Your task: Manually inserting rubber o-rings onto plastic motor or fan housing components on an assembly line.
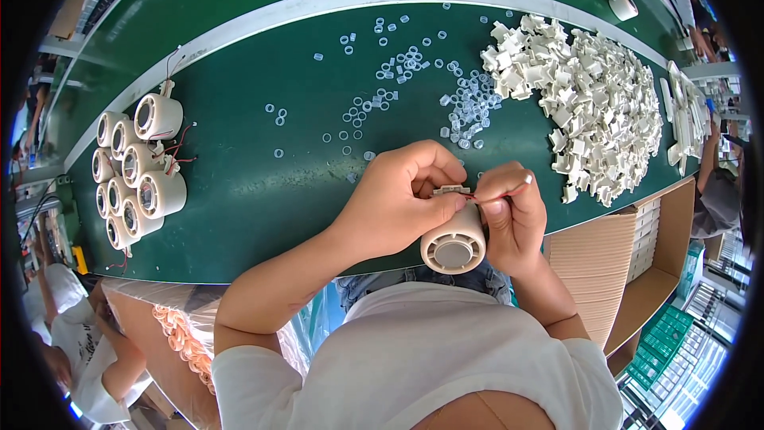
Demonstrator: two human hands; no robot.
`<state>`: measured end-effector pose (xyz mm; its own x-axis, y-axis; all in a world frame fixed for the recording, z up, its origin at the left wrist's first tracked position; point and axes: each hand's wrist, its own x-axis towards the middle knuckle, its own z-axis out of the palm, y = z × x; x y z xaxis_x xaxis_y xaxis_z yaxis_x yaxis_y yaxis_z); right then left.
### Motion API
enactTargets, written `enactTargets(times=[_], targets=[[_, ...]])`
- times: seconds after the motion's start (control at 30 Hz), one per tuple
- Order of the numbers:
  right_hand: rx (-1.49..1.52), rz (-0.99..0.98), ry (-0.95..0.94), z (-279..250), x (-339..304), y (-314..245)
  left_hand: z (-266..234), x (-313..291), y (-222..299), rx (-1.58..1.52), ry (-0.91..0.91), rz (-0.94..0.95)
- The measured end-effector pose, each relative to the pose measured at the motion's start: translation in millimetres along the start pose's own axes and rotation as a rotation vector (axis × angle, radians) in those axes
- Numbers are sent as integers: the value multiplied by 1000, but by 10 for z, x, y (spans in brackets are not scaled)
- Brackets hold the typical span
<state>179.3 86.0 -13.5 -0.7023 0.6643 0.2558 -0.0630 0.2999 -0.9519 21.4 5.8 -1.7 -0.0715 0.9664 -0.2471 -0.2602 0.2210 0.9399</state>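
Observation:
Close to my body, at the table's front edge, a cream cylindrical housing (454, 247) points its round grey-centred end toward me. My left hand (414, 195) is closed on it, thumb and fingers around a small white clip-like piece (452, 189) at its top. Thin red wires (497, 192) run from that spot to the right. My right hand (513, 215) pinches them between thumb and forefinger, with a small white connector (528, 179) at their end. The right hand's lower fingers are curled beside the housing. Part of the housing lies behind my left thumb.
Several similar housings (161, 193) with wires stand stacked at the left. Clear plastic rings (469, 103) lie scattered mid-table. A heap of white plastic clips (597, 103) covers the right. Beside me are a cardboard box (652, 291) and orange coils (179, 334). Other people work at both sides.

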Motion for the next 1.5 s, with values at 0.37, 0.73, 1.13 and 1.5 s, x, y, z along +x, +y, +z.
enactTargets(times=[0.37,0.73,1.13,1.5], targets=[[173,410,-95,-168,162,-85,-44,-4,17,174,-182,218],[-1285,169,323,-699,146,31,-3,-28,40,86,-63,24],[-183,225,389,-484,161,-43,-19,-16,27,60,2,-19],[178,239,-179,-248,202,-290,-64,-19,29,43,17,51]])
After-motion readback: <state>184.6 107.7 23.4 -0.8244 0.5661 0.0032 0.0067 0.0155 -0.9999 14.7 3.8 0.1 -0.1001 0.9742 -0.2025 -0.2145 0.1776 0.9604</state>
